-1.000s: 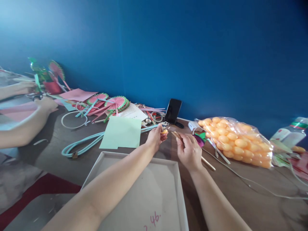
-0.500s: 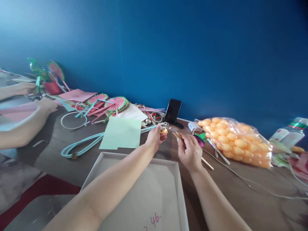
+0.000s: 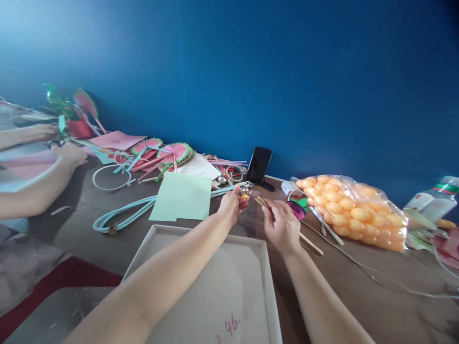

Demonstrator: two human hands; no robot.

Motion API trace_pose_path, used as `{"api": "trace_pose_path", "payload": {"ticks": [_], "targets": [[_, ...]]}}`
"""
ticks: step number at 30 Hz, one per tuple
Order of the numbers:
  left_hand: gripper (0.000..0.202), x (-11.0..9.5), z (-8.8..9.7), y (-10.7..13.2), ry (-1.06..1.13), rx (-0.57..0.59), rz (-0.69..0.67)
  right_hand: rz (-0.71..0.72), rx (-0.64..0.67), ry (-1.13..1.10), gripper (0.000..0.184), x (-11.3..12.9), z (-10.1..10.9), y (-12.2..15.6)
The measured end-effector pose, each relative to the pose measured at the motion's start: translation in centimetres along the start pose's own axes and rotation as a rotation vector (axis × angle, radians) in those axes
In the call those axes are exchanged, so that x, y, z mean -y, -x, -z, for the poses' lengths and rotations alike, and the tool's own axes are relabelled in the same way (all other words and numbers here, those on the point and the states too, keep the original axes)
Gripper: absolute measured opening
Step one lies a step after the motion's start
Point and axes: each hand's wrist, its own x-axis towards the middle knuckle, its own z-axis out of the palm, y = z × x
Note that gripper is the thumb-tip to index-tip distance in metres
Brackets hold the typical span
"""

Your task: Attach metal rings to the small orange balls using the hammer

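My left hand (image 3: 234,206) is closed in a pinch on a small yellow-orange piece (image 3: 244,195) with shiny metal bits and a clasp at its top. Fingers cover most of that piece, so its exact kind is unclear. Just to the right, my right hand (image 3: 283,224) grips a thin wooden stick (image 3: 311,244). Its brown front end (image 3: 262,201) points toward the yellow-orange piece, with a small gap between them. The stick's rear end comes out behind the hand. Both hands are above the far edge of a shallow grey-white box lid (image 3: 215,286) with pink handwriting inside.
A black phone (image 3: 258,165) leans near the blue wall. On the right are a bag of orange balls (image 3: 353,210), a white cable (image 3: 358,263) and a bottle (image 3: 433,200). Left lie green paper (image 3: 181,197), pale blue tubing (image 3: 124,222) and paper fans (image 3: 175,155). A co-worker's hands (image 3: 70,152) hold scissors.
My hands hold nearly the same pose; the wooden stick's front end has shifted slightly left, toward the yellow-orange piece. The whole view has shifted very slightly. The co-worker's hands have moved a little.
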Motion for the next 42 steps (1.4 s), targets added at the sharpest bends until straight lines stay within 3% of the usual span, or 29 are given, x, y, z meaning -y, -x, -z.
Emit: {"api": "trace_pose_path", "payload": {"ticks": [5, 19, 23, 28, 32, 42], "targets": [[0.027, 0.01, 0.03, 0.00, 0.002, 0.025, -0.003, -0.001, -0.033, -0.025, 0.024, 0.08, -0.05, -0.01], [0.027, 0.21, 0.09, -0.53, 0.007, 0.000, 0.011, -0.036, 0.038, 0.007, 0.025, -0.05, -0.11, 0.11], [0.026, -0.01, -0.01, -0.31, -0.022, 0.008, -0.010, -0.111, 0.052, 0.034, 0.025, -0.15, -0.12, 0.11], [0.020, -0.41, -0.02, -0.09, -0.035, -0.077, -0.092, -0.291, 0.271, 0.198, 0.022, -0.09, 0.05, 0.02], [0.019, -0.51, 0.04, -0.23, -0.052, -0.107, -0.118, -0.348, 0.447, 0.277, 0.021, 0.14, 0.18, -0.11], [0.021, -0.01, 0.29, -0.72, -0.084, -0.089, -0.051, -0.345, 0.503, 0.340, 0.023, 0.09, -0.33, 0.24]]}}
